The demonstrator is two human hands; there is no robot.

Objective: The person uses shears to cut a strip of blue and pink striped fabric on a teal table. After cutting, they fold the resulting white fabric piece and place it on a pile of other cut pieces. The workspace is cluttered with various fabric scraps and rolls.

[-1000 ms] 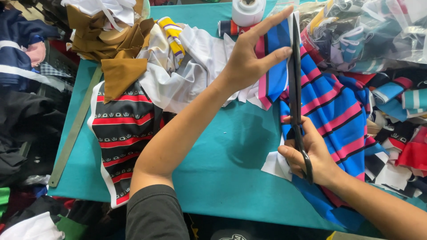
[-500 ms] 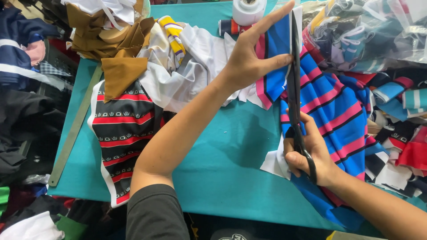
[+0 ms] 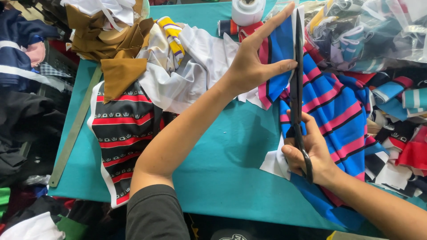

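Compared with a second ago, the right hand (image 3: 311,153) has slid a little further up the blue fabric with pink and black stripes (image 3: 342,111), and the long black scissors (image 3: 297,89) have travelled with it, their blades now closed to a thin line along the cloth's left edge. The left hand (image 3: 253,64) has barely moved; it still pins the upper part of the same fabric, fingers spread, index finger stretched toward the blade tip.

The right hand's grip is wrapped tight through the scissor handles, thumb and fingers clenched around them. The left hand's grip is wide and flat, pressing the cloth rather than enclosing it.

The striped fabric lies on the right half of the teal table (image 3: 222,169), running from the upper edge near the left hand down past the right wrist and over the table's near edge. Its stripes run diagonally, broad blue bands split by pink ones edged in black. A white underside corner (image 3: 275,162) shows just beside the right hand.

To the left lie a black knit piece with red and white bands (image 3: 122,133), a crumpled white cloth (image 3: 187,75), a mustard-brown cloth (image 3: 118,75), and a metal ruler (image 3: 73,131) along the table edge. A white thread spool (image 3: 247,11) stands at the top.
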